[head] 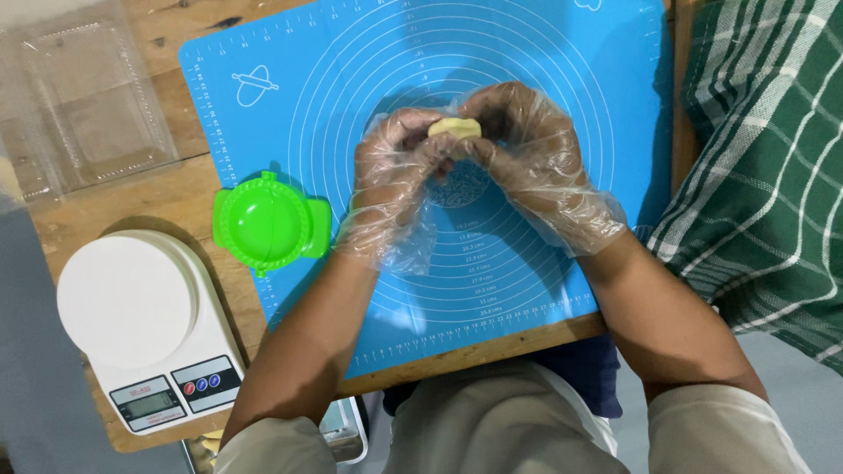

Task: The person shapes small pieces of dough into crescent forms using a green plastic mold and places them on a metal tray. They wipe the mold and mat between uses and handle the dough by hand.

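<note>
Both my hands wear loose clear plastic gloves and meet over the middle of a blue silicone baking mat (562, 61). Between their fingertips sits a small pale yellow lump of dough (454, 128). My left hand (392, 175) pinches it from the left, thumb and fingers curled around it. My right hand (531, 158) closes on it from the right and above. The dough is held a little above the mat, and most of it is hidden by my fingers.
A bright green round dumpling press (268, 219) lies at the mat's left edge. A white kitchen scale (132, 307) stands at the near left. A clear plastic container (88, 101) is at the far left. Green checked cloth (764, 158) lies to the right.
</note>
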